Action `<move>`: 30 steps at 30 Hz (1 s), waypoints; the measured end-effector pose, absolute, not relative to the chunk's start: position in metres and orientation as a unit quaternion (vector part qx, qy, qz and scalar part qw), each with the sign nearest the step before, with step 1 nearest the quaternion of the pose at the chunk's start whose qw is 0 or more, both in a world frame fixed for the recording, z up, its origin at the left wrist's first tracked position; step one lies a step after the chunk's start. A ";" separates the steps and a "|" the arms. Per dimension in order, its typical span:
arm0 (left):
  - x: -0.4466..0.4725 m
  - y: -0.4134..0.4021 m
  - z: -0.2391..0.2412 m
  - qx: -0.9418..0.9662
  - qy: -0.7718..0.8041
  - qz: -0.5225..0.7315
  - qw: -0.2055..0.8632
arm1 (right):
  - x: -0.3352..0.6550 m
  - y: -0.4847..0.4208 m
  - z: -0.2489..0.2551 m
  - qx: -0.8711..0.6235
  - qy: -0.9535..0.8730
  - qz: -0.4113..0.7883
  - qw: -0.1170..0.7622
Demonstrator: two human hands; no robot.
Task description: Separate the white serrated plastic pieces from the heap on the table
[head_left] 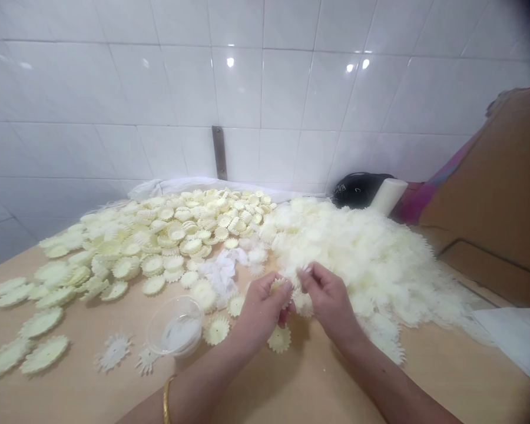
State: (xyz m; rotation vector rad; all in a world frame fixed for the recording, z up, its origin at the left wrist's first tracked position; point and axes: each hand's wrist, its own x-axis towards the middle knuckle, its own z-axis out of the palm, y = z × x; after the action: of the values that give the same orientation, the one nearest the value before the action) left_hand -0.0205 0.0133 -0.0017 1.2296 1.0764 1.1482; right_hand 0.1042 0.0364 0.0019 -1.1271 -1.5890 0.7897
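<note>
My left hand [267,300] is closed around a small pale-yellow disc with a toothed edge [280,287], its fingers partly covering it. Close by on the right, my right hand [324,290] pinches a thin white petal-like piece [305,270] between thumb and fingertips. On the table below the hands lies another pale-yellow toothed disc [279,339]. A round clear plastic tub [175,324] with whitish contents stands left of my left forearm. Two white spiky cut-outs, one of them a larger star-shaped piece [113,352], lie left of the tub.
A broad heap of pale-yellow toothed discs [172,229] covers the table's left and back. To the right rises a pile of thin whitish toothed pieces [357,253]. Behind it are a black bag [360,188] and a white roll [388,197]. A cardboard box [490,176] stands at the right.
</note>
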 end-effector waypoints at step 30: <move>-0.026 0.017 -0.004 0.352 0.424 0.510 0.660 | 0.110 0.042 -0.010 -0.290 -0.852 0.010 0.435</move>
State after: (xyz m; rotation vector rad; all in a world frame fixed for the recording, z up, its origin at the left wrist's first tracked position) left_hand -0.0263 0.0172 -0.0038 0.7971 0.9593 1.1551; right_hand 0.1101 0.0419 -0.0105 -0.7213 -2.1222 0.0238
